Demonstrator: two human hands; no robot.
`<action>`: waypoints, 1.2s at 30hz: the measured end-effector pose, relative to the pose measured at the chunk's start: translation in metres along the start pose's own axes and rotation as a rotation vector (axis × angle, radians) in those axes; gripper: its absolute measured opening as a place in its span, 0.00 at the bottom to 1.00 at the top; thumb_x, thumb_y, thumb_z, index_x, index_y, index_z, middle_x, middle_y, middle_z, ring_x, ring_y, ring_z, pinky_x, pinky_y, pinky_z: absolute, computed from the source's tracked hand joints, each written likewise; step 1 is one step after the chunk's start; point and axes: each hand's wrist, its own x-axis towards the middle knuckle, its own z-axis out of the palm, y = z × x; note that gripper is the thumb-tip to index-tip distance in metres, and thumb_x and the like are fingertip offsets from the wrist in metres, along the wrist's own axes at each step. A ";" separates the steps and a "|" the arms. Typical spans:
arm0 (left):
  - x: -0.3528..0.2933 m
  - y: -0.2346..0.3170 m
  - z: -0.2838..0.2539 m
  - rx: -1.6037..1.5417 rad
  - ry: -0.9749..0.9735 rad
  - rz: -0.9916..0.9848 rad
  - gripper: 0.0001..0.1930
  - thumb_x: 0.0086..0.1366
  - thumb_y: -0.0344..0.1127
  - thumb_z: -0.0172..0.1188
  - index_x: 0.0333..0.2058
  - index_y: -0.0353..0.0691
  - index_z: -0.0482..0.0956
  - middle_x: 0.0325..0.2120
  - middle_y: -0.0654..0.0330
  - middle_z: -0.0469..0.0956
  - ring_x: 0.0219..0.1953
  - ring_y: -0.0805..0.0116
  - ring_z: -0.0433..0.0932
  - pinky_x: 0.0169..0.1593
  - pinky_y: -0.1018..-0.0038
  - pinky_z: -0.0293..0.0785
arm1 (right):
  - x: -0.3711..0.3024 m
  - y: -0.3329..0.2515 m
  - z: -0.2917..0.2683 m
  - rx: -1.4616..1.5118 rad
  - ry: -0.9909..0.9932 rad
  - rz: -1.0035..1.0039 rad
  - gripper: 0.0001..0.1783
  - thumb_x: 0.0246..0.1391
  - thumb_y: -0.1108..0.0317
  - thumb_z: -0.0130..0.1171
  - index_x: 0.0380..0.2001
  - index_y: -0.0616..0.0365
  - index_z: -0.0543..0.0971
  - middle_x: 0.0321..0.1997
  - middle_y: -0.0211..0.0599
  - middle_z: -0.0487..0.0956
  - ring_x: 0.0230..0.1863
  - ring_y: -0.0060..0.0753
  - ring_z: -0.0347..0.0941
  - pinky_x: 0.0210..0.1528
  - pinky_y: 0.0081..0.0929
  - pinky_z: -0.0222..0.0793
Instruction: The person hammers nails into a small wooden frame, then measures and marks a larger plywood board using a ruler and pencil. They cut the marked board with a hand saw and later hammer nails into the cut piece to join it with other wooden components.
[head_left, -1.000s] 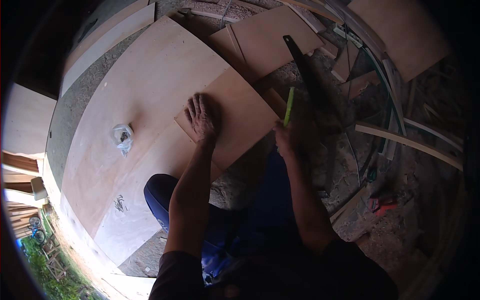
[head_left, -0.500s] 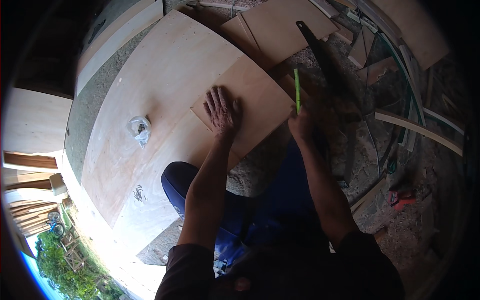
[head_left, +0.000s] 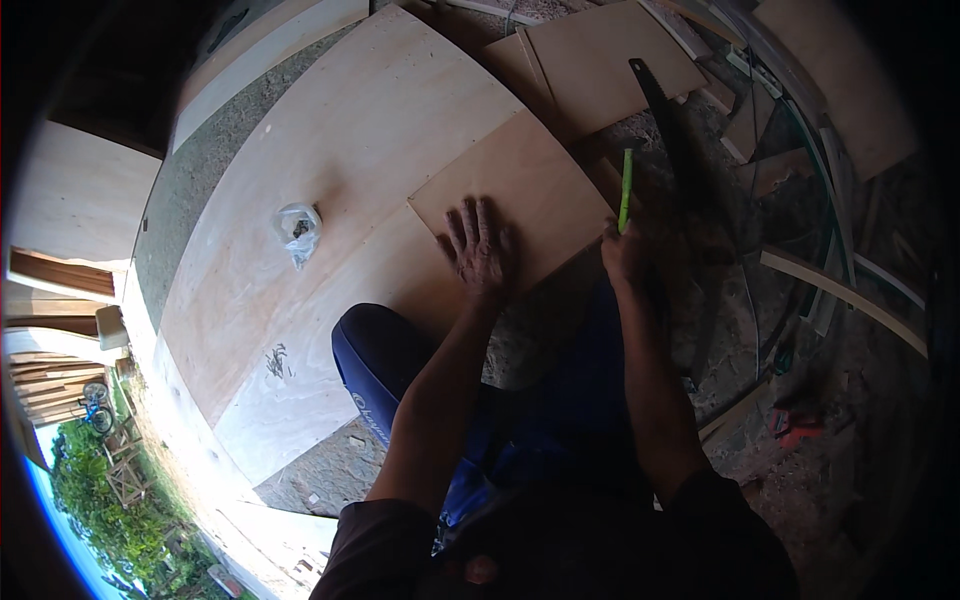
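Observation:
My left hand [head_left: 480, 252] lies flat, fingers spread, on a rectangular piece of plywood [head_left: 548, 178]. That piece rests on a larger pale plywood sheet [head_left: 340, 140], over its right-hand part. Just off the right corner of the piece, my right hand [head_left: 624, 252] is closed round a bright yellow-green stick-like thing [head_left: 626, 185]. The thing points away from me; its lower end is hidden in the fist, so its exact kind cannot be told. A small clear plastic bag [head_left: 299, 232] with dark bits inside sits on the large sheet, left of my left hand.
A handsaw [head_left: 655, 100] lies beyond my right hand, beside another board [head_left: 610, 60]. Wood strips [head_left: 845, 297], offcuts and cables are scattered at the right, with a red object [head_left: 797, 427] on the floor. My knee [head_left: 375, 350] is against the sheet's near edge.
My left hand has shifted a little nearer to me on the plywood piece, still flat. My right hand keeps hold of the yellow-green thing. The whole view has turned slightly.

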 end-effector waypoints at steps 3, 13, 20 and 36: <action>0.001 0.020 -0.002 -0.064 -0.010 0.020 0.33 0.72 0.52 0.48 0.71 0.47 0.58 0.73 0.52 0.53 0.75 0.43 0.47 0.73 0.40 0.39 | 0.014 0.048 0.003 0.018 -0.062 0.091 0.22 0.65 0.52 0.55 0.45 0.64 0.78 0.35 0.59 0.82 0.40 0.64 0.80 0.42 0.49 0.74; 0.000 -0.011 -0.004 -0.160 0.114 0.002 0.34 0.69 0.49 0.53 0.71 0.48 0.58 0.72 0.49 0.56 0.73 0.39 0.52 0.70 0.38 0.45 | -0.054 -0.091 -0.025 0.313 -0.308 -0.606 0.28 0.71 0.67 0.47 0.71 0.56 0.61 0.44 0.62 0.79 0.46 0.59 0.79 0.46 0.42 0.75; -0.002 -0.012 0.011 -0.094 0.101 0.034 0.31 0.68 0.44 0.50 0.68 0.43 0.63 0.71 0.49 0.57 0.73 0.40 0.53 0.70 0.38 0.47 | -0.029 -0.130 0.017 0.113 -0.501 -1.088 0.31 0.64 0.74 0.52 0.70 0.49 0.65 0.32 0.54 0.79 0.33 0.55 0.80 0.34 0.45 0.77; -0.001 -0.017 0.005 -0.016 -0.030 0.014 0.36 0.69 0.48 0.46 0.73 0.47 0.52 0.72 0.49 0.53 0.76 0.44 0.44 0.72 0.41 0.42 | -0.027 -0.154 0.037 0.287 -0.384 -1.260 0.33 0.63 0.73 0.51 0.71 0.48 0.62 0.39 0.57 0.81 0.37 0.58 0.82 0.33 0.44 0.80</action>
